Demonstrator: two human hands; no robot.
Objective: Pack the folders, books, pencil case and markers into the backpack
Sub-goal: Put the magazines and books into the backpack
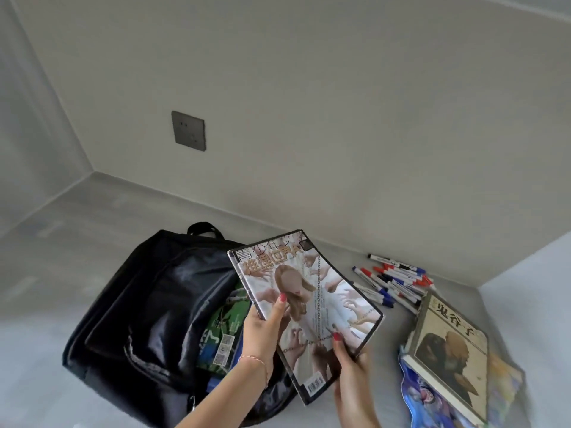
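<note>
Both hands clamp the magazines (309, 304) over the black backpack (148, 310): left hand (265, 329) on the spine edge, right hand (352, 366) at the near corner. Green book (225, 332) fills the opening. Right of backpack: markers (392, 282), brown book (451, 347), bare tabletop (386, 366) between.

Black, white, green and marker colours
The backpack (148, 307) is black; the held magazine (312, 307) is pale with a black border; a green book (224, 329) shows inside; markers (392, 281) are white with red, blue and black caps.
</note>
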